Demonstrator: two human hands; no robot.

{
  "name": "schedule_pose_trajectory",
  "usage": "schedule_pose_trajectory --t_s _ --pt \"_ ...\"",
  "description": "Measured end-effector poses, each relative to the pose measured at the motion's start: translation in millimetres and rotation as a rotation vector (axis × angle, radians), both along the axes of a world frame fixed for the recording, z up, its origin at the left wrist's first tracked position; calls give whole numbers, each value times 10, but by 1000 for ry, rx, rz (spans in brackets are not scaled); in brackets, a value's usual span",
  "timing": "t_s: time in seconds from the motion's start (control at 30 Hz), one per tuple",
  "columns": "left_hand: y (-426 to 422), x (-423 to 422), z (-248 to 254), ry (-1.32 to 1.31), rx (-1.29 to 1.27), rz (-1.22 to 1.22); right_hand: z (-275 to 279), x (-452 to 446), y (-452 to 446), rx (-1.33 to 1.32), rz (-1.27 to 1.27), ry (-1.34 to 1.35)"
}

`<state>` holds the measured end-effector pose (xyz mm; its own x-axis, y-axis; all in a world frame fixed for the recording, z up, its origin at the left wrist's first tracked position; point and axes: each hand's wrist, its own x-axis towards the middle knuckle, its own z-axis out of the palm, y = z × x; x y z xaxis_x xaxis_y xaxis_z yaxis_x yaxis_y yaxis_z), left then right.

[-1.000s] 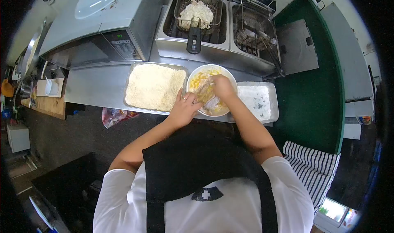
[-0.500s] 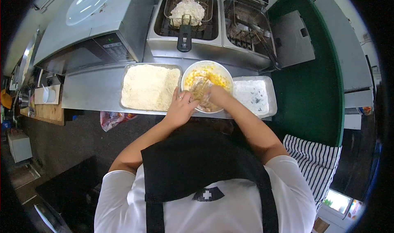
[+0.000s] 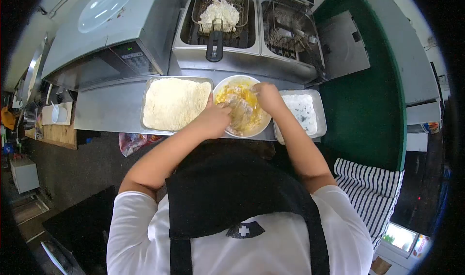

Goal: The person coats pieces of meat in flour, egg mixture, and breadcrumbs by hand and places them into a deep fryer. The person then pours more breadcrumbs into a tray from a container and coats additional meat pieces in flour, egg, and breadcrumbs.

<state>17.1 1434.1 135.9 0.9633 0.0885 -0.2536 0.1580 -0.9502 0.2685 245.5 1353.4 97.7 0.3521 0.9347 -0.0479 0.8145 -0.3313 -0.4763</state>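
Note:
A white bowl [image 3: 264, 123] stands between two metal trays, with yellow beaten egg [image 3: 249, 100] and pale floury pieces [image 3: 240, 108] inside. My left hand [image 3: 215, 119] is at the bowl's left rim, its fingers bent over the edge and holding it. At the upper right of the bowl, my right hand [image 3: 267, 98] is curled with its fingertips just inside the rim. What those fingers hold, if anything, is too blurred to make out. To the left lies a tray of pale crumbs [image 3: 177, 103]. The tray on the right holds white flour [image 3: 301, 111] with grey patches.
Behind the trays stands a twin fryer [image 3: 218, 54]. Its left basket [image 3: 196, 18] holds a white, lumpy mass [image 3: 219, 14]; its black handle [image 3: 214, 47] points toward me. A microwave [image 3: 106, 47] is at back left. A green partition [image 3: 368, 100] borders the right side.
My right hand has risen from low in the bowl to its upper right rim. My left hand stays on the left rim, slightly shifted. The egg and pieces inside have been moved around.

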Motion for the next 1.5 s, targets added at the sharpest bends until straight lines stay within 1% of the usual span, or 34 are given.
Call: schedule_pose_trajectory --t_s 0.07,0.17,0.27,0.37,0.47,0.5,0.57,0.6,0.63,0.67,0.73,0.77,0.8,0.87,0.97,1.03,1.07,1.17,1.27,1.37,1.47,1.5 --pt "104 165 60 216 -24 -62 15 -21 -125 184 56 33" --pt "202 333 221 284 -61 -78 129 -73 -240 197 44 160" --pt "365 386 280 178 -130 -13 88 -84 -341 284 52 211" --pt "363 416 463 -86 -214 44 149 -108 -386 267 -3 258" --pt "250 399 823 -360 -152 225 97 -78 -372 300 33 205" --pt "202 375 986 -372 -224 351 65 -71 -366 294 38 203" --pt "185 358 959 -380 -279 570 -17 -71 -343 280 53 200" --pt "192 340 922 -385 -305 681 -62 -84 -322 198 100 115" --pt "214 306 739 -433 -272 712 -112 -112 -297 116 150 28" --pt "209 269 536 -423 -209 738 -168 -161 -276 35 199 -56" --pt "148 174 166 -398 -85 785 -324 -427 -299 -17 153 -249" --pt "86 132 67 -413 -15 784 -342 -524 -316 -46 148 -277" --pt "49 103 -17 -446 -42 809 -346 -624 -331 -75 143 -305" --pt "-2 55 -143 -512 -97 859 -278 -723 -343 -136 172 -225" --pt "-27 29 -224 -485 -153 889 -99 -707 -248 -362 199 -40" --pt "-36 23 -250 -480 -192 894 -324 -509 -191 -327 214 39" --pt "-26 22 -265 -490 -215 895 -242 -484 -141 -307 222 79" --pt "-15 7 -282 -534 -239 874 7 -597 -47 19 -104 512" --pt "-12 7 -315 -556 -222 820 -329 -949 63 297 51 682" --pt "-7 19 -316 -537 -199 795 -117 -1072 -185 218 205 503" --pt "13 29 -244 -510 -185 785 -54 -738 -94 -237 354 378" --pt "7 39 -228 -499 -185 777 -65 -758 -37 -124 216 489"
